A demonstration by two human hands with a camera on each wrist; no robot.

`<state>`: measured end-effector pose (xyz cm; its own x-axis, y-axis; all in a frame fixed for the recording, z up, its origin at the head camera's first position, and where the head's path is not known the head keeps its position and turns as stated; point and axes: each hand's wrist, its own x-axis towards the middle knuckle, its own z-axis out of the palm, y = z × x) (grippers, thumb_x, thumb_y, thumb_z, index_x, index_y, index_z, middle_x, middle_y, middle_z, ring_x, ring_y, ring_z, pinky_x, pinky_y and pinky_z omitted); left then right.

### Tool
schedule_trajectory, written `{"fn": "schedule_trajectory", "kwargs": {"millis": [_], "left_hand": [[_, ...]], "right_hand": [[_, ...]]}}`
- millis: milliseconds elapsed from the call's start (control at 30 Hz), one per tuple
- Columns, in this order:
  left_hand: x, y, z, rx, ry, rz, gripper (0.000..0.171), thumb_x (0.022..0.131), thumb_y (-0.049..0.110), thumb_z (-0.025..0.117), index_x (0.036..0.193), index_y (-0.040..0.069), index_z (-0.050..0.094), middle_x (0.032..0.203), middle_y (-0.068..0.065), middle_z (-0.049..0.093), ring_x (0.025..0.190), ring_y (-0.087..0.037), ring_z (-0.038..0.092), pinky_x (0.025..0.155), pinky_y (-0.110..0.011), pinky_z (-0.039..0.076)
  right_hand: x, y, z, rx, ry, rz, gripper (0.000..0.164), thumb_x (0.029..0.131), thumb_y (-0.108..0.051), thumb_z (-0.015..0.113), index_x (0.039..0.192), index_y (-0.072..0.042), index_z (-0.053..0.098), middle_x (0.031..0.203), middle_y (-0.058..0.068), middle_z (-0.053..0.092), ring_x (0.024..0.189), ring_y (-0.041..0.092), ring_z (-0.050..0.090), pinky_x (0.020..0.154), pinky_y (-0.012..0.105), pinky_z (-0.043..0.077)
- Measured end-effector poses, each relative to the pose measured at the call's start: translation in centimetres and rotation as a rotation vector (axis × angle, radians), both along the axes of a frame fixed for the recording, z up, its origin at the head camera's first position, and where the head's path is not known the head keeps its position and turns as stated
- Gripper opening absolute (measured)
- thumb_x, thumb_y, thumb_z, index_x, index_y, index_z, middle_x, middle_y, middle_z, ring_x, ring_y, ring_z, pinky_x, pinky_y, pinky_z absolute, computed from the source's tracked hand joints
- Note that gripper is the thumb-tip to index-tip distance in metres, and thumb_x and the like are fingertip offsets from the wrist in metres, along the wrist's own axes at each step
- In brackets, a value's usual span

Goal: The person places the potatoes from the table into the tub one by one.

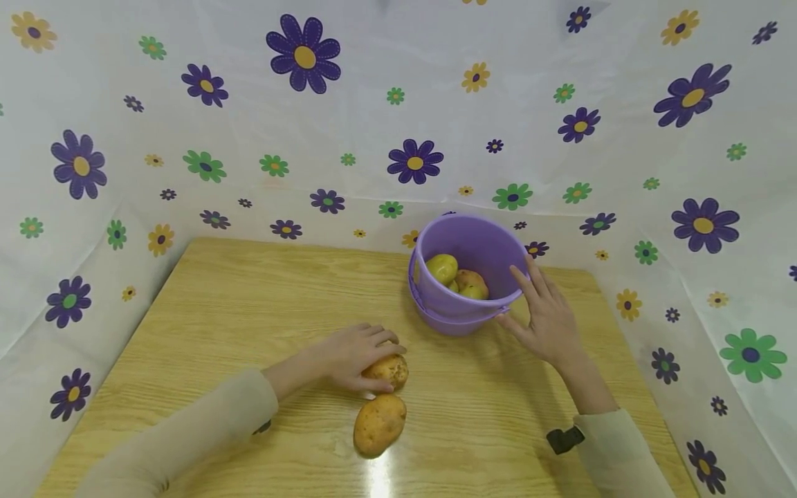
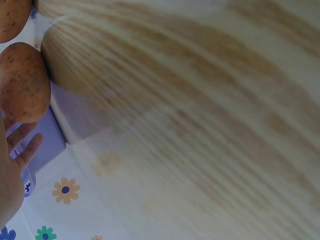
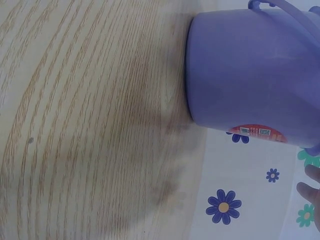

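My left hand (image 1: 358, 356) grips a brown potato (image 1: 391, 371) on the table, thumb on the near side and fingers over its top. Just in front of it lies a second potato (image 1: 380, 425). In the left wrist view, the spread fingers show beside the nearer potato (image 2: 25, 82). A purple bucket (image 1: 451, 321) stands farther back, holding several yellowish and reddish rounded pieces (image 1: 472, 283) that look like potatoes. At the bucket's right rim is my right hand (image 1: 548, 321), its fingers loosely extended; whether they touch the rim I cannot tell.
The wood-grain table (image 1: 249, 297) meets a white flowered cloth (image 1: 349, 124) at the back and both sides. A purple handle (image 1: 414, 287) hangs on the bucket's left side. The right wrist view shows a red label (image 3: 257, 132) on the bucket.
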<state>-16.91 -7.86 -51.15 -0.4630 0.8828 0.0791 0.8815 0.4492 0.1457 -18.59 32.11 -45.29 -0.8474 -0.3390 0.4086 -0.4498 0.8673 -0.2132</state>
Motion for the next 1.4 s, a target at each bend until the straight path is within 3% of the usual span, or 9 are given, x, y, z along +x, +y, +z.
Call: {"fn": "schedule_trajectory", "kwargs": {"millis": [267, 467, 667, 1000, 1400], "left_hand": [[-0.2, -0.2, -0.4, -0.004, 0.042, 0.015, 0.061, 0.102, 0.066, 0.053, 0.144, 0.021, 0.058, 0.132, -0.003, 0.067, 0.121, -0.023, 0.067, 0.111, -0.045, 0.055], [-0.4, -0.3, -0.6, -0.018, 0.014, 0.035, 0.061, 0.102, 0.066, 0.052, 0.145, 0.022, 0.057, 0.135, -0.003, 0.066, 0.124, -0.023, 0.066, 0.112, -0.045, 0.054], [-0.5, -0.6, -0.7, -0.009, 0.016, 0.041, 0.061, 0.102, 0.066, 0.053, 0.145, 0.022, 0.057, 0.135, -0.004, 0.067, 0.125, -0.025, 0.066, 0.112, -0.045, 0.054], [-0.6, -0.9, -0.9, -0.008, 0.045, 0.035, 0.069, 0.098, 0.070, 0.057, 0.148, 0.022, 0.055, 0.135, -0.003, 0.066, 0.124, -0.023, 0.065, 0.109, -0.044, 0.055], [-0.6, -1.3, -0.9, 0.006, 0.009, 0.055, 0.072, 0.094, 0.067, 0.065, 0.149, 0.021, 0.054, 0.133, -0.004, 0.066, 0.123, -0.024, 0.064, 0.108, -0.047, 0.054]], "right_hand": [[-0.1, 0.0, -0.1, 0.000, 0.016, 0.006, 0.091, 0.090, -0.054, 0.073, 0.165, -0.018, 0.036, 0.178, 0.011, 0.018, 0.154, 0.052, 0.035, 0.115, 0.077, 0.037], [-0.1, -0.1, 0.0, -0.004, 0.015, 0.007, 0.092, 0.088, -0.047, 0.076, 0.165, -0.017, 0.036, 0.178, 0.013, 0.020, 0.153, 0.052, 0.036, 0.114, 0.076, 0.039], [0.0, -0.1, 0.1, -0.003, 0.020, 0.010, 0.090, 0.089, -0.051, 0.074, 0.164, -0.016, 0.037, 0.177, 0.014, 0.021, 0.153, 0.053, 0.037, 0.114, 0.076, 0.039], [0.0, -0.1, 0.1, 0.004, 0.013, -0.003, 0.090, 0.089, -0.050, 0.074, 0.164, -0.017, 0.037, 0.178, 0.013, 0.020, 0.152, 0.053, 0.037, 0.112, 0.077, 0.040], [0.0, -0.1, 0.0, 0.014, 0.009, -0.012, 0.093, 0.086, -0.043, 0.078, 0.164, -0.017, 0.037, 0.178, 0.012, 0.020, 0.153, 0.052, 0.037, 0.113, 0.076, 0.041]]}}
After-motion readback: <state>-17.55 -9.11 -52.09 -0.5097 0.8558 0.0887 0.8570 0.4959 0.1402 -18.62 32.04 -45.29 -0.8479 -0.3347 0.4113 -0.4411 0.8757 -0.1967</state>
